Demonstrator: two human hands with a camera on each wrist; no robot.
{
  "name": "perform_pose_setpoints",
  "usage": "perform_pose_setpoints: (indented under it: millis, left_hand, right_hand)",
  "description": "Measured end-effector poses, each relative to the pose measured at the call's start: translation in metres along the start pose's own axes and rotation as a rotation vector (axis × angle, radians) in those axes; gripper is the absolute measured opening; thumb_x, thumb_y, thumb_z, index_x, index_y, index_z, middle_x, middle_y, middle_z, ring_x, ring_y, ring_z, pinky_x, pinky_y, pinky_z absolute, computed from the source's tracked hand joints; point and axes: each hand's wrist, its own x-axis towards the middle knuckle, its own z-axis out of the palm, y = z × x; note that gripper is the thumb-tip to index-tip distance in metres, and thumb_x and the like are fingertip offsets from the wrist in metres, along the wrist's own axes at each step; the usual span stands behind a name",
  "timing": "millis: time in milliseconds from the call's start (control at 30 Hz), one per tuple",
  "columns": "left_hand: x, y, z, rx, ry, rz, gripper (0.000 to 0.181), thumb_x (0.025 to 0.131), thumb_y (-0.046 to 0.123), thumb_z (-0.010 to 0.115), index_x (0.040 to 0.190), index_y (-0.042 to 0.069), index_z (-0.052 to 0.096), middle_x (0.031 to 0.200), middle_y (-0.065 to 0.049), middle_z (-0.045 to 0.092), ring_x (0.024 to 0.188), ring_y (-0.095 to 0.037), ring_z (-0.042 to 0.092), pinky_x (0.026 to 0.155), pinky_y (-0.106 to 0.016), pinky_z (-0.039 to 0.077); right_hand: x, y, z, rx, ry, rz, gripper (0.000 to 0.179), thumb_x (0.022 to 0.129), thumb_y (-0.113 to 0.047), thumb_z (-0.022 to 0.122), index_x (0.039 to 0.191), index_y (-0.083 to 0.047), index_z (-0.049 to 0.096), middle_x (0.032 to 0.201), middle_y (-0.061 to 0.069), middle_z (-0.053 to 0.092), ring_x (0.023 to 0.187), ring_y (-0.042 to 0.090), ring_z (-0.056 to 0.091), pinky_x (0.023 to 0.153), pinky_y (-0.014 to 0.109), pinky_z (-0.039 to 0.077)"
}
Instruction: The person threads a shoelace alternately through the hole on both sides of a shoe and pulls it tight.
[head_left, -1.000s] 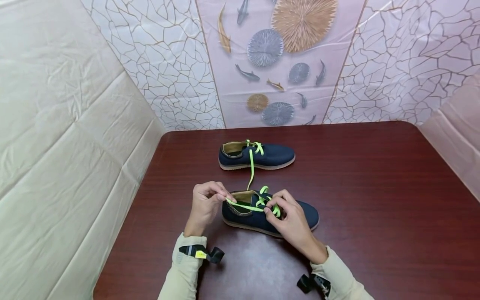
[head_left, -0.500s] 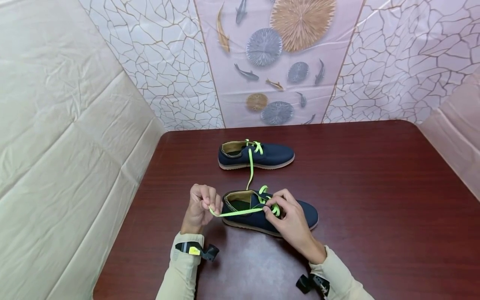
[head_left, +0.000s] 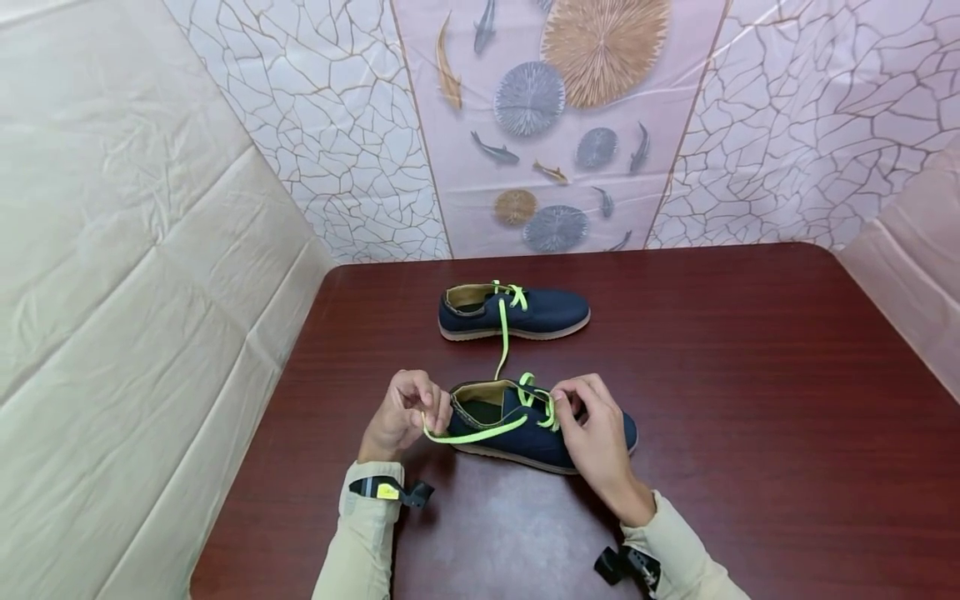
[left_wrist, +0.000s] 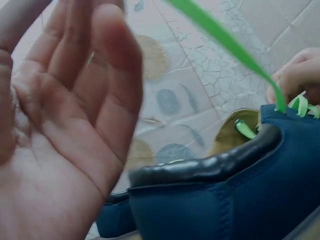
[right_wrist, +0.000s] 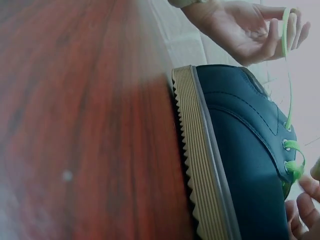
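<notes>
A navy shoe (head_left: 517,450) with a tan sole stands on the table in front of me, toe to the right. Its bright green shoelace (head_left: 480,437) comes out of the top eyelet and sags in a curve to my left hand (head_left: 405,415), which pinches the free end beside the heel. My right hand (head_left: 600,437) is over the front of the lacing, thumb and forefinger pinching the green lace there. In the right wrist view, the lace passes through the eyelets beside my right fingertips (right_wrist: 309,186).
A matching navy shoe (head_left: 551,312) stands farther back, its green lace (head_left: 503,333) trailing toward the nearer shoe. The dark red-brown table (head_left: 750,400) has a patterned cloth (head_left: 465,183) behind it and a pale cloth (head_left: 150,333) at the left.
My left hand has drawn the lace end leftward from over the shoe's opening; the lace went straight, then slack. My right hand has shifted from the top eyelet toward the toe.
</notes>
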Motion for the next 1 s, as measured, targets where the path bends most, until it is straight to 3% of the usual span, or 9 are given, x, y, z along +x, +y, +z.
perform_pose_setpoints:
  millis: [133,333,567,733,867,1000]
  left_hand:
    - [-0.004,0.006,-0.002,0.064,0.014,-0.017,0.022,0.101,0.015,0.074,0.122,0.014,0.072,0.103,0.003,0.08,0.072,-0.017,0.058,0.065,-0.025,0.05]
    - [-0.008,0.01,-0.008,0.002,0.038,0.015,0.026,0.103,0.011,0.07,0.128,0.01,0.07,0.105,0.001,0.079,0.06,-0.018,0.039,0.047,-0.027,0.03]
    - [-0.015,0.011,-0.015,0.014,0.037,-0.038,0.029,0.103,0.012,0.07,0.132,0.01,0.067,0.104,0.002,0.079,0.056,-0.021,0.04,0.039,-0.026,0.029]
    - [-0.02,0.011,-0.019,0.07,0.068,-0.038,0.029,0.104,0.014,0.068,0.133,0.008,0.067,0.101,0.003,0.078,0.055,-0.022,0.039,0.04,-0.029,0.027]
    - [-0.021,0.007,-0.019,0.108,0.174,-0.041,0.03,0.105,0.021,0.068,0.132,0.008,0.068,0.099,0.002,0.077,0.065,-0.012,0.053,0.045,-0.024,0.032]
    - [-0.017,0.004,-0.014,0.211,0.374,-0.08,0.028,0.104,0.028,0.07,0.124,0.009,0.071,0.094,0.001,0.073,0.072,-0.009,0.059,0.054,-0.02,0.041]
  right_hand:
    - [0.001,0.002,-0.001,-0.036,0.039,0.032,0.01,0.102,-0.004,0.067,0.097,-0.009,0.075,0.092,0.0,0.062,0.075,0.007,0.052,0.064,0.015,0.042]
    - [0.003,0.006,-0.005,-0.091,0.065,0.035,0.012,0.103,-0.007,0.066,0.095,-0.01,0.075,0.094,0.002,0.066,0.084,0.008,0.054,0.067,0.016,0.041]
    - [0.004,0.007,-0.006,-0.073,0.043,0.034,0.013,0.102,-0.006,0.067,0.093,-0.012,0.074,0.092,-0.002,0.066,0.081,0.006,0.053,0.066,0.015,0.04]
    - [0.002,0.008,-0.006,-0.036,-0.024,-0.024,0.01,0.098,-0.006,0.074,0.091,-0.014,0.074,0.086,-0.007,0.062,0.07,0.009,0.052,0.062,0.019,0.04]
    - [-0.001,0.007,-0.009,-0.027,-0.07,-0.015,0.012,0.094,-0.01,0.081,0.092,-0.018,0.071,0.085,-0.01,0.058,0.069,0.013,0.052,0.061,0.019,0.039]
    - [-0.003,0.006,-0.012,-0.041,-0.097,0.023,0.012,0.095,-0.013,0.08,0.095,-0.02,0.07,0.086,-0.011,0.058,0.07,0.012,0.052,0.061,0.019,0.038]
